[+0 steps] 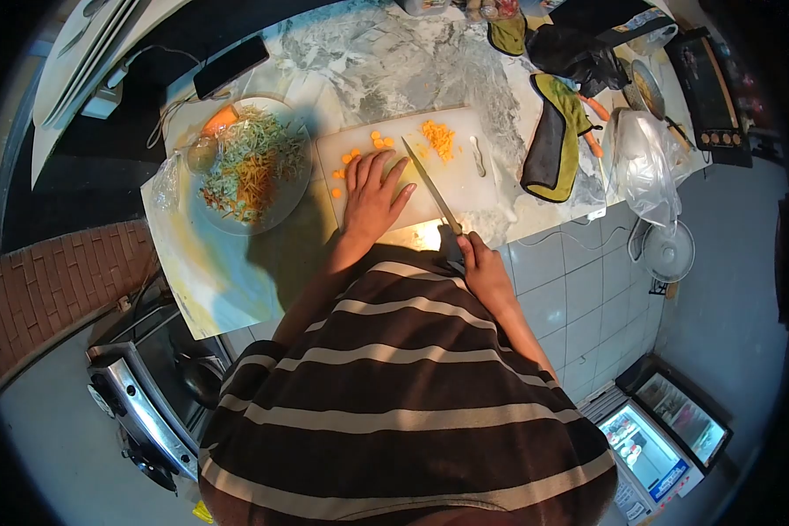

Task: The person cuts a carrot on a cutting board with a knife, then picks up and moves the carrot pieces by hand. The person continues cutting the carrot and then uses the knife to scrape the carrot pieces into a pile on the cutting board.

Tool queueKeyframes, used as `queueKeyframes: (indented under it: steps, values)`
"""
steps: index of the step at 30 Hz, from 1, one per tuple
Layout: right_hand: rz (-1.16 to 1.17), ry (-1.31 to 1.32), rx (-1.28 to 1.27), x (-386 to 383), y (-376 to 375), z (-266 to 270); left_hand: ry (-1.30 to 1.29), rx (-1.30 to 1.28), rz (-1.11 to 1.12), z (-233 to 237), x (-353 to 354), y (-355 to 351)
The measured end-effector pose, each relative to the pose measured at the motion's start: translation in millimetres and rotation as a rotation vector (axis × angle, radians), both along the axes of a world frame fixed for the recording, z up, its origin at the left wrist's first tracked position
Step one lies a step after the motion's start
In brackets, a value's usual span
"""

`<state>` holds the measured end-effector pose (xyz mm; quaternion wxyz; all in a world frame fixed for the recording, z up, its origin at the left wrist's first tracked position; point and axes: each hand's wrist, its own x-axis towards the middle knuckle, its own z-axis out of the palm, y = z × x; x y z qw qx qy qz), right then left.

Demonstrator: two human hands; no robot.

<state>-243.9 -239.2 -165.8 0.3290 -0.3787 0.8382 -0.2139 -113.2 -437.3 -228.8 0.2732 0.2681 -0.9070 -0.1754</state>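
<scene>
Right hand (484, 270) first: its grip is closed round the handle of the knife (431, 188), low at the near edge of the bench (386, 61), with the blade running up and away across the white cutting board (465, 188). Left hand (373, 200) lies palm down on the board just left of the blade, fingers spread, grip open; whether anything sits under it is hard to tell. Beyond the fingertips, scattered carrot cubes (379, 140); past the knife tip, a heap of diced carrot (439, 138). Further left, a plate (237, 226) of shredded vegetables. Off right, a yellow-and-black oven mitt (557, 140).
</scene>
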Motion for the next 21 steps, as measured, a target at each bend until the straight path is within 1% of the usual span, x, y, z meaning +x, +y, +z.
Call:
queueKeyframes:
  steps: [5,11,21]
  values:
    - [-0.001,-0.025,-0.001,2.2,-1.6,7.4,0.023,0.026,0.03,-7.4,0.5,-0.6]
    - [-0.002,-0.007,-0.004,2.0,-0.2,3.4,0.016,0.007,0.011,1.0,0.5,0.7]
    - [-0.027,-0.003,-0.017,2.3,0.9,6.1,-0.018,-0.019,0.012,-5.7,0.8,0.9]
